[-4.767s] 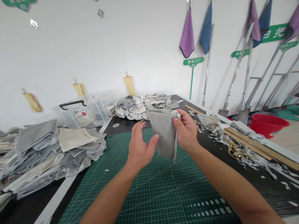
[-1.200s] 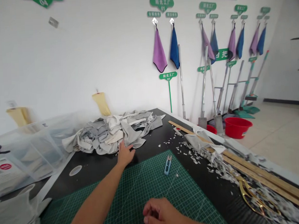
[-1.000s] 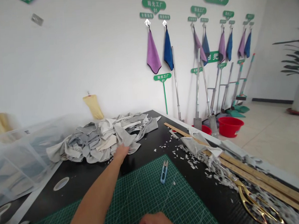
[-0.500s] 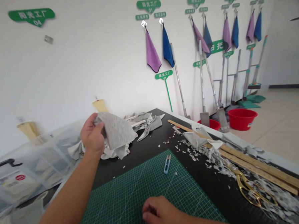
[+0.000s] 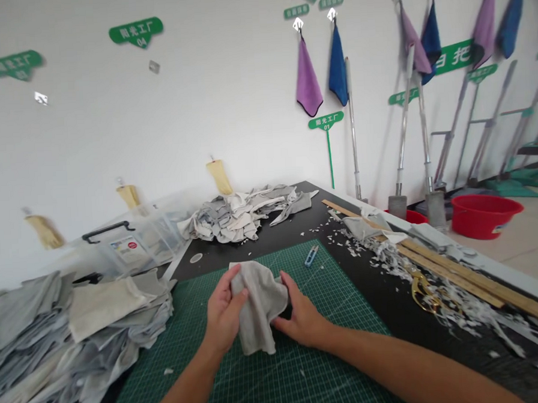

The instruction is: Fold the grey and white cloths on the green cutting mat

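A small grey cloth hangs above the green cutting mat. My left hand pinches its upper left part between thumb and fingers. On the cloth's right side is my right hand, its thumb and fingers curved apart around the edge; whether they grip the fabric is hard to tell. Small blue snips lie on the mat's far part, beyond my right hand.
Grey and cream cloth is stacked at the left. Behind the mat lie a scrap pile and a clear bin. Wooden rulers, gold scissors and shreds lie right. Red buckets stand beyond the table.
My left hand has brought the grey cloth from the scrap pile back over the mat. My right hand has moved up beside it. The view has turned left, showing the cloth stack.
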Motion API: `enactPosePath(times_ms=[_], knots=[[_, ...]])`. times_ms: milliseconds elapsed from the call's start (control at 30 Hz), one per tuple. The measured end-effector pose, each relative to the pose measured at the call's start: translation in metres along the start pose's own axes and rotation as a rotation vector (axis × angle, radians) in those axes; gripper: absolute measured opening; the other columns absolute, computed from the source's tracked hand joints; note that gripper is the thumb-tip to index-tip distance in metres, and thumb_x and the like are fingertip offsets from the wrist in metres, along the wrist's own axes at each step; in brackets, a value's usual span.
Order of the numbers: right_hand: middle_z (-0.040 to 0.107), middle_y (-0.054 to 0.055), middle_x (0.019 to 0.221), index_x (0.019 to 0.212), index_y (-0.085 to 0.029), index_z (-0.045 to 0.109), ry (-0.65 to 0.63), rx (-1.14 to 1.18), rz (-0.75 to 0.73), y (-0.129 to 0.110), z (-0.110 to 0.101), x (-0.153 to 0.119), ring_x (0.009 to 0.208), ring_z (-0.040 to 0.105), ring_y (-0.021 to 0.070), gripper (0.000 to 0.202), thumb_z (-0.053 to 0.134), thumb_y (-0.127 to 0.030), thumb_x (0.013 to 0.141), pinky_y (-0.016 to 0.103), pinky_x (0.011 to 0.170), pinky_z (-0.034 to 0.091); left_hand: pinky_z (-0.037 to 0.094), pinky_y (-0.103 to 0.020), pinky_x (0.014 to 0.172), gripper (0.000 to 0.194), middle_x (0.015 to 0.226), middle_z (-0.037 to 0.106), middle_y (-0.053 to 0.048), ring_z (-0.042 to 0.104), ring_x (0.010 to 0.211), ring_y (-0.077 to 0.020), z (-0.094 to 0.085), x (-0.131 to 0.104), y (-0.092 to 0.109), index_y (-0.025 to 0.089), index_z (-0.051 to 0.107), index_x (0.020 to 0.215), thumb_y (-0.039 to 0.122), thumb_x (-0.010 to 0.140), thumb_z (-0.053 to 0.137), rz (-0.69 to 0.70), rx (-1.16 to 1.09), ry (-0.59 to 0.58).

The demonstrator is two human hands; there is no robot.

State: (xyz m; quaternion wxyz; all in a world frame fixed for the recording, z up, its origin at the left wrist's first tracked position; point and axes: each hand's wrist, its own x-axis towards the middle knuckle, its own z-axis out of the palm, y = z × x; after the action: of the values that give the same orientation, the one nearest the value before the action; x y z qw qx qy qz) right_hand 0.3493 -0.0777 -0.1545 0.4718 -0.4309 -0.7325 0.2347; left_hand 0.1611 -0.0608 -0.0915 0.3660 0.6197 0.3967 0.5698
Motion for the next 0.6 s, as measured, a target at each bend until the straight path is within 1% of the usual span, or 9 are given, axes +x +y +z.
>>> enactPosePath(times_ms=[33, 100, 167, 200, 267, 333, 433, 533, 600], knots=[[0.039, 0.016, 0.133, 0.140, -0.016, 0.016, 0.035, -0.055, -0.025, -0.002, 0.003, -0.002, 0.120, 0.041, 0.0258, 0.085, 0.064, -0.033, 0.072, 0.043, 0.099, 0.035, 0.037, -0.039, 0.101, 0.050, 0.126, 0.053, -0.010, 0.048, 0.117, -0.0253, 0.000, -0.005, -0.004, 0.017, 0.049, 0.123, 0.027, 0.075, 0.059, 0.000, 0.039, -0.002], [0.037, 0.014, 0.134, 0.133, -0.018, 0.036, 0.088, -0.173, -0.086, -0.006, 0.006, -0.004, 0.122, 0.038, 0.0258, 0.064, 0.060, -0.029, 0.075, 0.043, 0.100, 0.033, 0.036, -0.039, 0.102, 0.047, 0.126, 0.053, -0.009, 0.047, 0.118, -0.0250, -0.003, -0.011, -0.012, 0.017, 0.050, 0.121, 0.025, 0.076, 0.057, 0.025, 0.125, 0.000], [0.042, 0.011, 0.130, 0.113, -0.021, 0.057, 0.081, -0.281, -0.146, -0.009, 0.008, -0.004, 0.118, 0.040, 0.0255, 0.035, 0.056, -0.022, 0.078, 0.043, 0.098, 0.034, 0.033, -0.039, 0.104, 0.044, 0.126, 0.052, -0.008, 0.046, 0.119, -0.0244, -0.007, -0.013, -0.019, 0.018, 0.051, 0.121, 0.023, 0.077, 0.055, 0.057, 0.181, 0.014], [0.047, 0.009, 0.125, 0.102, -0.021, 0.062, 0.065, -0.316, -0.170, -0.011, 0.008, -0.003, 0.114, 0.043, 0.0247, 0.024, 0.054, -0.019, 0.079, 0.043, 0.097, 0.035, 0.031, -0.040, 0.105, 0.044, 0.127, 0.052, -0.008, 0.045, 0.120, -0.0240, -0.008, -0.014, -0.022, 0.018, 0.050, 0.121, 0.022, 0.077, 0.053, 0.067, 0.193, 0.021], [0.056, 0.008, 0.112, 0.089, -0.020, 0.065, 0.033, -0.340, -0.203, -0.013, 0.008, -0.002, 0.105, 0.048, 0.0220, 0.018, 0.048, -0.015, 0.082, 0.042, 0.094, 0.037, 0.027, -0.040, 0.107, 0.047, 0.128, 0.050, -0.008, 0.044, 0.121, -0.0234, -0.011, -0.014, -0.028, 0.019, 0.047, 0.124, 0.020, 0.077, 0.052, 0.085, 0.213, 0.034], [0.059, 0.007, 0.105, 0.089, -0.019, 0.064, 0.014, -0.338, -0.223, -0.014, 0.007, -0.001, 0.102, 0.049, 0.0205, 0.020, 0.044, -0.016, 0.085, 0.041, 0.094, 0.036, 0.023, -0.040, 0.109, 0.051, 0.131, 0.047, -0.007, 0.041, 0.124, -0.0227, -0.013, -0.015, -0.034, 0.019, 0.045, 0.126, 0.016, 0.075, 0.050, 0.107, 0.228, 0.049], [0.057, 0.009, 0.117, 0.110, -0.017, 0.057, -0.046, -0.365, -0.272, -0.015, 0.007, -0.003, 0.116, 0.043, 0.0234, 0.028, 0.048, -0.025, 0.085, 0.046, 0.102, 0.028, 0.020, -0.038, 0.111, 0.061, 0.135, 0.043, -0.006, 0.037, 0.127, -0.0206, -0.013, -0.019, -0.041, 0.018, 0.040, 0.130, 0.008, 0.070, 0.044, 0.077, 0.141, 0.080], [0.046, 0.012, 0.133, 0.130, -0.015, 0.042, -0.198, -0.428, -0.328, -0.014, 0.009, -0.004, 0.128, 0.031, 0.0279, 0.063, 0.055, -0.047, 0.078, 0.050, 0.107, 0.017, 0.025, -0.037, 0.109, 0.073, 0.139, 0.039, -0.006, 0.038, 0.126, -0.0200, -0.009, -0.024, -0.041, 0.019, 0.028, 0.137, 0.006, 0.066, 0.040, -0.005, -0.081, 0.096], [0.040, 0.016, 0.138, 0.136, -0.012, 0.033, -0.305, -0.470, -0.364, -0.014, 0.012, -0.005, 0.131, 0.026, 0.0307, 0.087, 0.059, -0.061, 0.068, 0.050, 0.109, 0.012, 0.029, -0.038, 0.107, 0.077, 0.140, 0.038, -0.006, 0.039, 0.126, -0.0208, -0.007, -0.027, -0.038, 0.019, 0.023, 0.139, 0.006, 0.065, 0.040, -0.014, -0.216, 0.077]])
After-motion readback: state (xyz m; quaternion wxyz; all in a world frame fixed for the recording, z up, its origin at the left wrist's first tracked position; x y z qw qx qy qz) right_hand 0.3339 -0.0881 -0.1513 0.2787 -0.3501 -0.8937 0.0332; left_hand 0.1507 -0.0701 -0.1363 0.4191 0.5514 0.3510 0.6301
